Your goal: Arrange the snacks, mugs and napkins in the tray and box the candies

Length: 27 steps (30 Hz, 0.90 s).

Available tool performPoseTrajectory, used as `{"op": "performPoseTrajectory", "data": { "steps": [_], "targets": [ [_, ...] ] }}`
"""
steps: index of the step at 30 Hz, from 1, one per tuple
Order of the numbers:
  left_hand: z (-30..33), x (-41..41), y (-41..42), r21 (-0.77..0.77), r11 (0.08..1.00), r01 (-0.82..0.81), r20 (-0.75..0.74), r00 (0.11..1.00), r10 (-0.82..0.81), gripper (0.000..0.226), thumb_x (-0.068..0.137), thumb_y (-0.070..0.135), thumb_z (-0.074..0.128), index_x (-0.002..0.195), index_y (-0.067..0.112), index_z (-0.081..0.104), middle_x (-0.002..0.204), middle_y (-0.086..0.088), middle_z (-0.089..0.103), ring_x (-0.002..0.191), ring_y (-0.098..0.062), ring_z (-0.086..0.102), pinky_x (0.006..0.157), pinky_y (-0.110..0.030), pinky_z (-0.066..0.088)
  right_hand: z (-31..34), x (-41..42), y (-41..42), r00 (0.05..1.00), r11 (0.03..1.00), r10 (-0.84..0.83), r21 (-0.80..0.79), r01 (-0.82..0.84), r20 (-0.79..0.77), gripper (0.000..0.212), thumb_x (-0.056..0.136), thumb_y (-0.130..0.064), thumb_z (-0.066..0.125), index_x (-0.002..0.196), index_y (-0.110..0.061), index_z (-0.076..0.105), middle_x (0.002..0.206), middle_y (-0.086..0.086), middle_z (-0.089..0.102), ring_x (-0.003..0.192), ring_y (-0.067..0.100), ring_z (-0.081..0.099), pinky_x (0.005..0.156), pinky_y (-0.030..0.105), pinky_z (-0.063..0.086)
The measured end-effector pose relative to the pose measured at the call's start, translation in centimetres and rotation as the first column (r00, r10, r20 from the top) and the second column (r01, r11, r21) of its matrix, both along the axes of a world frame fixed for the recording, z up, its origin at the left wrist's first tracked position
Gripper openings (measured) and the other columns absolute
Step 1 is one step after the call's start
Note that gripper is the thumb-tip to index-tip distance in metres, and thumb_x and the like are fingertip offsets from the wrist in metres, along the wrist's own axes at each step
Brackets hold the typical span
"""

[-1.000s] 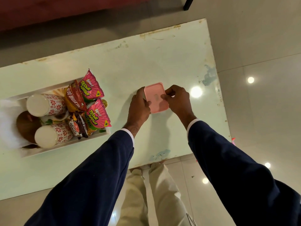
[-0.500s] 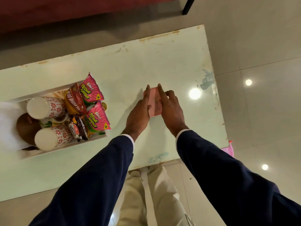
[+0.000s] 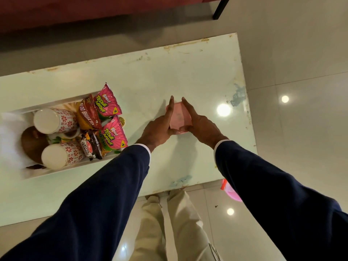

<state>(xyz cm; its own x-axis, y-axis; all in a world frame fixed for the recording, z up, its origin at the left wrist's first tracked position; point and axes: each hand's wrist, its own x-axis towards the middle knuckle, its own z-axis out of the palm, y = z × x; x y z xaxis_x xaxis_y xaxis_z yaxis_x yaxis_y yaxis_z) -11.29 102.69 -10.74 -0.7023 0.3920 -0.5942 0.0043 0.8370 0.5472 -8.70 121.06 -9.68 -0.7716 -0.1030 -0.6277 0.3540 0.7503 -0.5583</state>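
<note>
1. Small pink rectangular plastic box [image 3: 178, 117] sits on the pale green glass-topped table [image 3: 188, 72], centre of frame, lid on top as far as I can tell.
2. Left hand [image 3: 160, 127] flanks the box's left side, fingers straight, index laid along the left edge, thumb at the near corner. Flat contact, no curl round it.
3. Right hand [image 3: 199, 125] mirrors it on the right side: fingers extended along the right edge, thumb at the near edge. Pressing or squaring, not a grip.
4. Judgement: step in hand is seating the lid. Do it well by pressing evenly on both long edges, then running the thumbs across the near edge and corners; keep the box flat on the table so it can't skate on the glass.
5. White rectangular tray [image 3: 62, 169], left of frame, well apart from the box, holds two red-floral white mugs [image 3: 56, 120] lying on their sides, pink and red snack packets [image 3: 107, 104] and white napkins [image 3: 11, 140]. That part looks done.
6. Unknowns: candies not visible, presumably inside the box. Lid latch state hidden by the hands. Brown round item in the tray between the mugs is unclear. Tray's left end is cut off by the frame edge. Pink object on the floor, lower right, is mostly behind the right sleeve.
</note>
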Motion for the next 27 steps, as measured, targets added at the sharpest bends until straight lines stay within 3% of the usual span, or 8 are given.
{"op": "performPoseTrajectory", "data": {
  "steps": [4,7,10,13,17,20,23,27],
  "targets": [
    [0.7,0.2,0.1,0.013,0.996,-0.092,0.034,0.995,0.091,0.121,0.088,0.026,0.079,0.158,0.04,-0.019,0.156,-0.01,0.046,0.124,-0.033,0.061,0.1,-0.047,0.052,0.0,-0.7,0.3,0.986,0.984,-0.125,-0.115,0.138,0.115,0.105,0.084,-0.025,0.075,0.154,-0.05,0.001,0.078,0.012,0.07,0.067,0.028,0.07,0.067,0.037,0.061],
    [1.6,1.3,-0.7,0.008,0.975,-0.22,-0.012,0.975,0.22,0.113,0.09,0.011,0.075,0.162,0.033,-0.01,0.156,-0.011,0.046,0.133,-0.033,0.055,0.106,-0.049,0.05,0.3,-0.7,-0.9,0.987,0.979,-0.135,-0.14,0.146,0.082,0.083,0.088,-0.026,0.073,0.153,-0.042,0.023,0.081,0.008,0.069,0.068,0.023,0.07,0.061,0.03,0.056],
    [2.8,1.7,-3.0,0.004,0.966,-0.258,-0.079,0.963,0.258,0.111,0.091,0.008,0.073,0.162,0.032,-0.008,0.153,-0.011,0.048,0.132,-0.031,0.056,0.101,-0.048,0.052,1.0,-0.5,-3.1,0.982,0.961,-0.181,-0.202,0.189,0.055,0.065,0.093,-0.025,0.068,0.146,-0.041,0.034,0.08,0.006,0.066,0.066,0.019,0.069,0.054,0.025,0.053],
    [4.1,1.4,-6.1,-0.016,0.944,-0.328,-0.117,0.939,0.324,0.103,0.091,0.009,0.073,0.163,0.027,0.002,0.143,-0.011,0.058,0.122,-0.029,0.063,0.095,-0.046,0.056,1.5,-0.8,-6.0,0.975,0.942,-0.221,-0.25,0.223,0.036,0.06,0.095,-0.024,0.064,0.147,-0.038,0.036,0.079,0.006,0.065,0.062,0.019,0.067,0.06,0.03,0.058],
    [5.3,1.4,-8.8,0.04,0.925,-0.378,-0.118,0.917,0.38,0.071,0.095,0.007,0.067,0.156,0.018,0.034,0.138,-0.01,0.061,0.118,-0.029,0.065,0.085,-0.045,0.061,1.0,-0.8,-9.5,0.96,0.924,-0.273,-0.261,0.28,0.063,0.058,0.097,-0.022,0.061,0.148,-0.034,0.035,0.078,0.006,0.064,0.059,0.019,0.065,0.056,0.03,0.059],
    [5.6,2.2,-10.0,0.019,0.938,-0.346,-0.097,0.933,0.346,0.064,0.1,0.013,0.059,0.158,0.015,0.032,0.149,-0.011,0.053,0.121,-0.033,0.064,0.092,-0.05,0.059,0.2,-0.5,-11.4,0.954,0.926,-0.285,-0.23,0.298,0.09,0.057,0.097,-0.021,0.059,0.148,-0.033,0.036,0.081,0.007,0.064,0.061,0.019,0.065,0.055,0.028,0.056],
    [5.3,3.6,-11.1,0.0,0.951,-0.309,-0.158,0.939,0.305,0.059,0.102,0.018,0.057,0.156,0.016,0.035,0.156,-0.007,0.045,0.137,-0.027,0.051,0.102,-0.041,0.052,-0.7,-0.4,-13.0,0.95,0.933,-0.294,-0.184,0.31,0.107,0.055,0.098,-0.02,0.057,0.148,-0.032,0.036,0.093,0.01,0.067,0.063,0.018,0.064,0.058,0.027,0.052],
    [5.6,4.7,-12.5,0.046,0.945,-0.325,-0.211,0.921,0.327,0.049,0.101,0.016,0.057,0.148,0.02,0.046,0.149,-0.003,0.048,0.122,-0.024,0.06,0.086,-0.043,0.058,-0.8,0.0,-13.7,0.943,0.929,-0.323,-0.163,0.333,0.087,0.052,0.099,-0.024,0.057,0.148,-0.03,0.038,0.101,0.012,0.069,0.068,0.02,0.064,0.067,0.036,0.058]
  ]
}}
